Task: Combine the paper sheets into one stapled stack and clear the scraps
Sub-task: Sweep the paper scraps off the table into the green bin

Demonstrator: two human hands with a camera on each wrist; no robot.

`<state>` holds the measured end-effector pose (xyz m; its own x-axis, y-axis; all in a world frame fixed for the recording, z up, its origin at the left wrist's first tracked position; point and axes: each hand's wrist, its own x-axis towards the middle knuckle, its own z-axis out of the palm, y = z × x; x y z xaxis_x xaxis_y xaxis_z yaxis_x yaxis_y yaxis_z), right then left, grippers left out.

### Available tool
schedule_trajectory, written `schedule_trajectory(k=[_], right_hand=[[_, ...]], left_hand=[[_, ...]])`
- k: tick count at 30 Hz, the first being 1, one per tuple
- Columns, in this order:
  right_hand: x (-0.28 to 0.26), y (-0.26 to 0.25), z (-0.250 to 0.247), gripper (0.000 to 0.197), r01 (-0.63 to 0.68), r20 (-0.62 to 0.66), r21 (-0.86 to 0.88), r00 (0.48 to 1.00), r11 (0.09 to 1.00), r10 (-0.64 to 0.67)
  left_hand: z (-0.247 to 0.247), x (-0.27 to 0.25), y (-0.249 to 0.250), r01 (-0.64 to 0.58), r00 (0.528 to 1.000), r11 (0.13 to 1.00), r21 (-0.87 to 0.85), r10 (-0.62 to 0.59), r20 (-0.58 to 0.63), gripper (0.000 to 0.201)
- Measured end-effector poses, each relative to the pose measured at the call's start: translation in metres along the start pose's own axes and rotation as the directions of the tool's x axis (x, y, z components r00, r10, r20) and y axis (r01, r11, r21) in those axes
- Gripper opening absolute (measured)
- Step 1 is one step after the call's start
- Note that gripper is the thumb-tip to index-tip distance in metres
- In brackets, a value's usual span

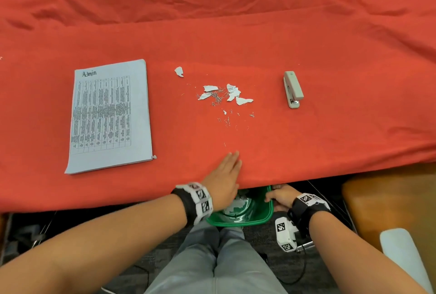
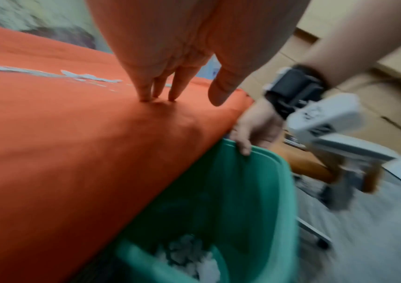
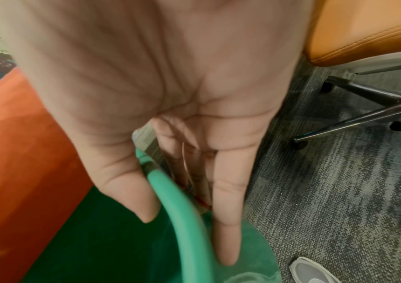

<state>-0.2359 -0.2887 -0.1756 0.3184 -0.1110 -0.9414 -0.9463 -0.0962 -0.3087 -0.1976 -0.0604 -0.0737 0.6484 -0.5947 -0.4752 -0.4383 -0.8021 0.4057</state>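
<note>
A stack of printed sheets (image 1: 109, 116) headed "Admin" lies at the table's left. Torn paper scraps (image 1: 226, 94) and loose staples (image 1: 227, 121) are scattered mid-table. A grey stapler (image 1: 293, 89) lies to their right. My left hand (image 1: 224, 175) rests flat on the red cloth near the front edge, its straight fingertips (image 2: 158, 95) touching the cloth below the scraps. My right hand (image 1: 282, 197) grips the rim of a green bin (image 1: 257, 220) held under the table edge, thumb inside and fingers (image 3: 226, 229) outside the rim (image 3: 182, 220). Paper scraps (image 2: 189, 258) lie in the bin.
The red cloth (image 1: 236, 34) covers the whole table and is wrinkled at the back. An orange office chair (image 1: 389, 201) stands at the right, its wheeled base (image 3: 364, 114) on grey carpet. My knees (image 1: 217, 258) are below the bin.
</note>
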Motion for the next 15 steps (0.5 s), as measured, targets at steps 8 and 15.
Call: schedule_trajectory(k=[8, 15], right_hand=[[-0.003, -0.003, 0.003, 0.046, -0.004, 0.015, -0.013, 1.0, 1.0, 0.004], [-0.001, -0.003, 0.005, 0.054, -0.012, -0.017, -0.017, 1.0, 1.0, 0.012]], left_hand=[[0.013, -0.026, 0.018, -0.134, 0.99, 0.989, 0.06, 0.131, 0.045, 0.063], [-0.019, 0.014, -0.014, 0.129, 0.991, 0.988, 0.082, -0.132, 0.031, 0.074]])
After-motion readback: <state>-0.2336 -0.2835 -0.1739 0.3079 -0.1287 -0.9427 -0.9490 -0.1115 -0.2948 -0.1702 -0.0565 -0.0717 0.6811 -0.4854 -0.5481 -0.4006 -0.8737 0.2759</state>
